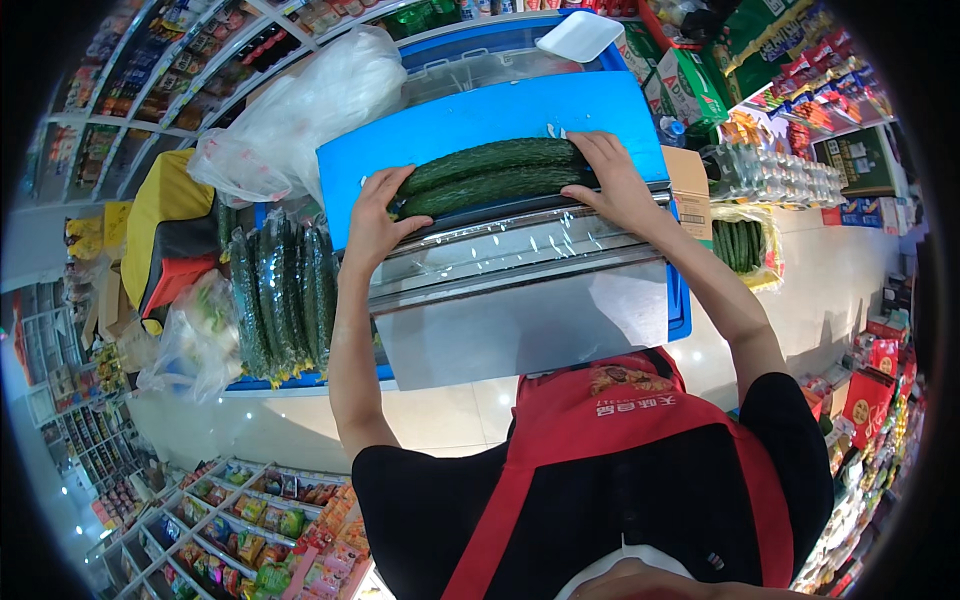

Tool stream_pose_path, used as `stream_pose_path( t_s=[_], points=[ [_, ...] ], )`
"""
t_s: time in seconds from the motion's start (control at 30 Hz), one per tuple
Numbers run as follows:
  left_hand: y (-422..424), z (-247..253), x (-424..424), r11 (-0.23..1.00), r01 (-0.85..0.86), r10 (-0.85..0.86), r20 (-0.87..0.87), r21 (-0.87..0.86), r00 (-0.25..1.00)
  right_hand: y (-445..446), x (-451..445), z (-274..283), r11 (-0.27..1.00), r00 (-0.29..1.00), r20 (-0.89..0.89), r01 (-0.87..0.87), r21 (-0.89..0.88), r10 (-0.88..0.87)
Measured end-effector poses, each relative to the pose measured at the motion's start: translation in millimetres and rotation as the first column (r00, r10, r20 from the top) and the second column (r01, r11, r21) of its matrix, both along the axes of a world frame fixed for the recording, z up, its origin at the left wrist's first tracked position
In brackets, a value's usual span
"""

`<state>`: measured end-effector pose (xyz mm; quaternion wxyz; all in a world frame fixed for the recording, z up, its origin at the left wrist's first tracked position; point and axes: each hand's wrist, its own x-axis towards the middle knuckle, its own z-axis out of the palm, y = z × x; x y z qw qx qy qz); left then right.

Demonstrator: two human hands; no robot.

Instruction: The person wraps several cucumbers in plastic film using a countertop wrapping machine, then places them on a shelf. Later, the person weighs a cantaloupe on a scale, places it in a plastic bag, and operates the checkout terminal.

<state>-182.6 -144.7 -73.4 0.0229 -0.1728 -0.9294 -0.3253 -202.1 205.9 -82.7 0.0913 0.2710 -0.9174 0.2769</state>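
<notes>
Two long dark green cucumbers (pixel 491 178) lie side by side across the blue top (pixel 480 112) of what looks like a film wrapping machine. My left hand (pixel 379 214) holds their left ends, thumb on the near side and fingers on the far side. At the right ends, my right hand (pixel 611 180) grips them in the same way. Just in front of the cucumbers runs a shiny metal strip (pixel 517 244) with bright reflections. Below it slopes a smooth metal plate (pixel 525 315) towards my red apron (pixel 622 405).
Several film-wrapped cucumbers (pixel 285 300) lie to the left, beside a clear bag of vegetables (pixel 199 330). A large plastic bag (pixel 322 97) bulges behind them. A white foam tray (pixel 580 36) rests at the back. On the right, a lined box (pixel 772 262) holds more cucumbers (pixel 737 244).
</notes>
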Motion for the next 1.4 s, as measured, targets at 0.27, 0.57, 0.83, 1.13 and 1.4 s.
stream_pose_path(
  t_s=[0.27, 0.57, 0.83, 1.13, 1.4],
  points=[
    [2, 8, 20, 0.994, -0.056, 0.044, -0.132, -0.091, 0.99, 2, 5, 1, 0.999, 0.998, -0.056, -0.004, -0.039, 0.002],
    [5, -33, 118, 0.863, -0.437, 0.367, -0.281, -0.253, 0.887, 52, 84, -17, 0.939, 0.94, 0.001, 0.34, 0.045, -0.34],
    [15, -45, 100, 0.823, -0.513, 0.486, -0.163, -0.244, 0.859, 35, 73, -30, 0.94, 0.93, 0.138, 0.341, 0.019, -0.341],
    [-6, 3, 111, 0.437, -0.733, 0.188, 0.744, 0.521, 0.641, 50, 72, 2, 0.639, 0.552, 0.821, 0.58, -0.506, 0.149],
    [-9, -5, 131, 0.2, -0.46, -0.669, 0.464, 0.865, 0.581, 64, 79, 8, 0.229, 0.037, 0.365, 0.719, -0.656, 0.93]
  ],
)
